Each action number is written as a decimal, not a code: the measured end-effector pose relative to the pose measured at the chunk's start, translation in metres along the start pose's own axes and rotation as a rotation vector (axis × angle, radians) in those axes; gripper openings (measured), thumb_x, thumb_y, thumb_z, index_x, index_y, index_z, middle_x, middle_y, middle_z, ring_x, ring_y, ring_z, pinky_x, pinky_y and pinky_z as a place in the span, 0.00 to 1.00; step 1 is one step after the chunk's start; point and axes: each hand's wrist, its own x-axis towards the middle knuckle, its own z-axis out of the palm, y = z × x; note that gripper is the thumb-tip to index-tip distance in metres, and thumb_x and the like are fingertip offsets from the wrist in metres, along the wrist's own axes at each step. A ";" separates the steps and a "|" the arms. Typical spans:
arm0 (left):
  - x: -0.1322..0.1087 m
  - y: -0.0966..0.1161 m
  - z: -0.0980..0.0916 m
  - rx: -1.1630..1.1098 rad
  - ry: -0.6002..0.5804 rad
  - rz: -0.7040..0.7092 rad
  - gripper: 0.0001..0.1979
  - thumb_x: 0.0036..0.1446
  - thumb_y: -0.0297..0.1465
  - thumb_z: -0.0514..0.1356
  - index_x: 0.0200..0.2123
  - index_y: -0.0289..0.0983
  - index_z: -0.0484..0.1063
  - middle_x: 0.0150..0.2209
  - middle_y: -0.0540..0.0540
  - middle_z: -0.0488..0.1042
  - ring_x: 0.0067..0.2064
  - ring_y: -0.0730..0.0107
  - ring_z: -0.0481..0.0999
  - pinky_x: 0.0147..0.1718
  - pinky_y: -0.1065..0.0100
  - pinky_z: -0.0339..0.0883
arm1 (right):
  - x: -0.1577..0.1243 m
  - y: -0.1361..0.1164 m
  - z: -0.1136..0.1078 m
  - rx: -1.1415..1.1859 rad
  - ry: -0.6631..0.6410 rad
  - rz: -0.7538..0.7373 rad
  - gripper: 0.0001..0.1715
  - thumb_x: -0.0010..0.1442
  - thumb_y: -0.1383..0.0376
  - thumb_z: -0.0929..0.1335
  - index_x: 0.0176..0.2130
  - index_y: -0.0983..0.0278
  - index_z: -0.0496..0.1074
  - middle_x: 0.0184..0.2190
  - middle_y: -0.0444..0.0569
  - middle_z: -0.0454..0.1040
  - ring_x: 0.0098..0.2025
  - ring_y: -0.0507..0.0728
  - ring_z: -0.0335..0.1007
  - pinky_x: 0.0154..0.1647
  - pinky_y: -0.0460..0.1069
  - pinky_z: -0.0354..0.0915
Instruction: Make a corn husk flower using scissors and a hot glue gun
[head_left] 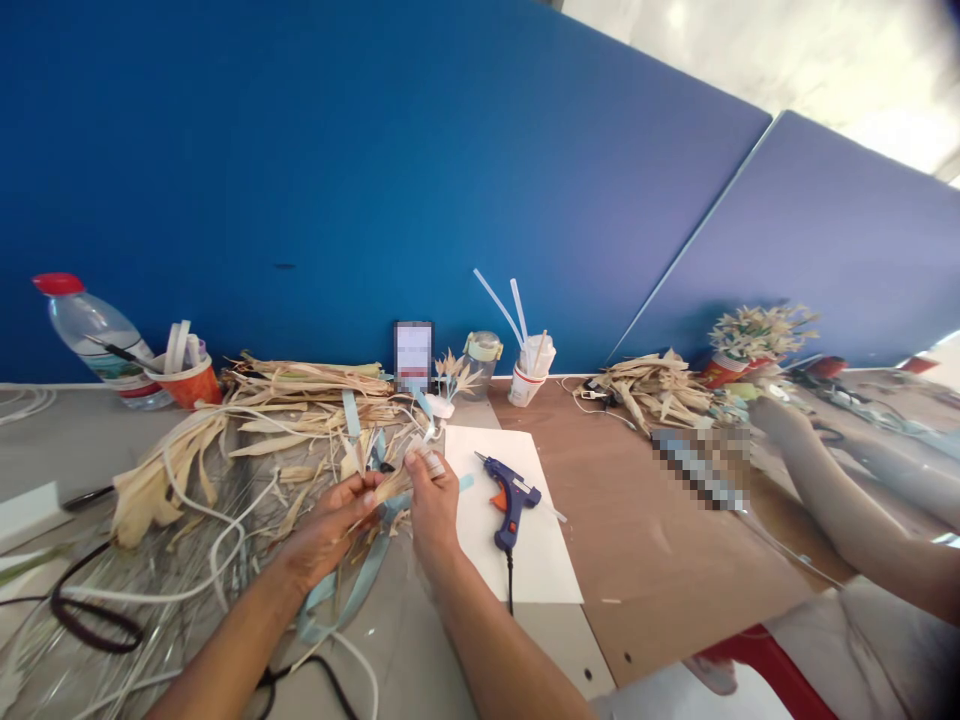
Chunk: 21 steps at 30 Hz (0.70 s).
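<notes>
Over the table, my left hand [341,522] pinches one end of a pale dried corn husk strip [391,487]. My right hand [435,500] is closed at the strip's other end, with a small whitish piece [433,462] between thumb and fingers that I cannot make out clearly. Light blue ribbon [367,578] hangs and curls under both hands. Right of my hands, a blue hot glue gun [511,497] with an orange trigger lies on a white sheet [551,572]. Loose dried husks [300,385] are heaped behind my hands.
White cables [214,560] loop across the table's left side. A water bottle [97,335], an orange cup [187,382], a phone [414,350], a jar [482,360] and a paper cup [527,385] line the blue partition. A co-worker's arm [832,500] reaches in at right.
</notes>
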 end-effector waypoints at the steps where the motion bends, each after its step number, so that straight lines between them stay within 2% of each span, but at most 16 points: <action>1: 0.000 -0.001 0.000 0.023 0.000 0.004 0.20 0.37 0.36 0.71 0.35 0.36 0.75 0.31 0.48 0.75 0.29 0.72 0.70 0.29 0.72 0.63 | 0.000 0.000 0.000 0.015 0.004 0.013 0.13 0.48 0.59 0.71 0.24 0.64 0.66 0.17 0.38 0.62 0.20 0.48 0.55 0.22 0.44 0.56; 4: 0.003 -0.005 0.001 0.051 0.042 0.025 0.16 0.39 0.34 0.71 0.33 0.35 0.74 0.27 0.50 0.73 0.25 0.76 0.67 0.25 0.73 0.60 | 0.000 -0.001 0.000 0.039 0.018 0.054 0.12 0.47 0.58 0.71 0.26 0.64 0.68 0.17 0.38 0.64 0.19 0.48 0.55 0.21 0.44 0.56; 8: 0.006 -0.008 0.001 -0.039 0.127 0.068 0.13 0.41 0.34 0.70 0.29 0.36 0.71 0.28 0.51 0.73 0.28 0.74 0.70 0.27 0.72 0.64 | 0.001 0.001 -0.001 0.057 0.014 0.077 0.13 0.47 0.58 0.71 0.27 0.65 0.71 0.19 0.41 0.68 0.20 0.48 0.58 0.21 0.44 0.57; 12: 0.005 -0.006 0.002 -0.044 0.182 0.100 0.14 0.39 0.34 0.70 0.27 0.36 0.70 0.25 0.53 0.71 0.26 0.76 0.69 0.25 0.74 0.63 | -0.001 0.004 0.003 0.134 -0.100 0.141 0.11 0.45 0.59 0.72 0.26 0.65 0.71 0.21 0.42 0.70 0.22 0.49 0.62 0.25 0.45 0.61; 16: 0.004 -0.004 0.005 -0.054 0.164 0.100 0.14 0.40 0.34 0.70 0.26 0.35 0.70 0.25 0.52 0.71 0.26 0.75 0.69 0.26 0.73 0.62 | -0.006 0.003 0.008 0.147 -0.161 0.213 0.10 0.45 0.60 0.70 0.26 0.64 0.70 0.21 0.42 0.70 0.24 0.51 0.65 0.27 0.45 0.62; 18: 0.005 -0.004 0.005 -0.073 0.186 0.139 0.14 0.41 0.37 0.69 0.26 0.35 0.70 0.21 0.54 0.67 0.22 0.78 0.64 0.23 0.73 0.60 | -0.006 -0.001 0.006 0.091 -0.158 0.201 0.10 0.47 0.59 0.68 0.28 0.63 0.68 0.20 0.41 0.69 0.22 0.50 0.64 0.25 0.45 0.60; 21: 0.010 -0.005 0.001 -0.038 0.253 0.237 0.15 0.42 0.40 0.68 0.26 0.34 0.72 0.17 0.57 0.60 0.19 0.80 0.57 0.20 0.74 0.55 | -0.002 -0.013 -0.001 -0.202 -0.213 0.144 0.07 0.50 0.62 0.64 0.27 0.63 0.68 0.16 0.39 0.65 0.18 0.49 0.58 0.21 0.44 0.55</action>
